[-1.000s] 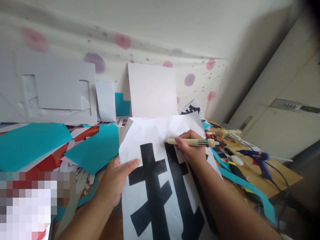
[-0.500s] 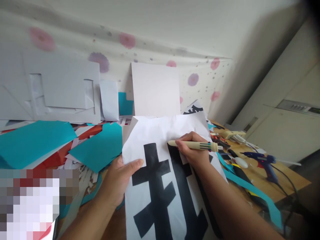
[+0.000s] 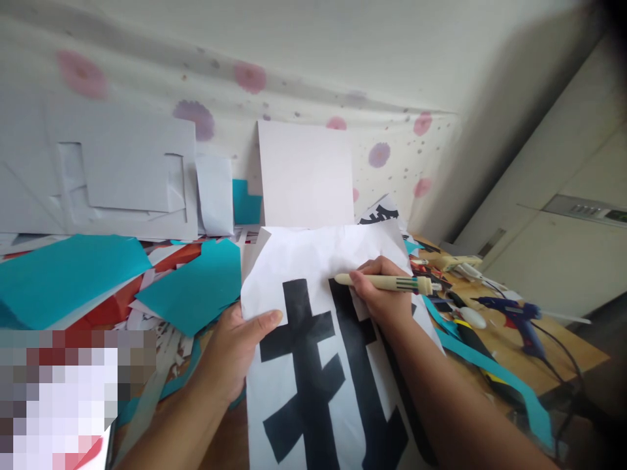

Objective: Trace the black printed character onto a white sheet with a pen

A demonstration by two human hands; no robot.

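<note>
A large white paper sheet (image 3: 289, 254) printed with a thick black character (image 3: 308, 365) stands tilted in front of me. My left hand (image 3: 245, 339) grips its left edge, thumb on the front and the other fingers hidden behind. In my right hand (image 3: 386, 297) is a cream multicolour ballpoint pen (image 3: 392, 282), held nearly level. The pen's tip lies at the top of the right-hand black stroke; whether it touches the paper I cannot tell. My right forearm covers part of the print.
Teal paper pieces (image 3: 196, 287) and red scraps lie at left. White cut boards (image 3: 127, 170) and a square white panel (image 3: 306, 176) lean against a flowered curtain (image 3: 379, 155). A blue glue gun (image 3: 522, 320), its cord and a teal strip (image 3: 494, 359) are on the wooden table at right.
The pen and my right hand have shifted slightly to the right along the top of the black stroke. My left hand keeps its hold on the sheet.
</note>
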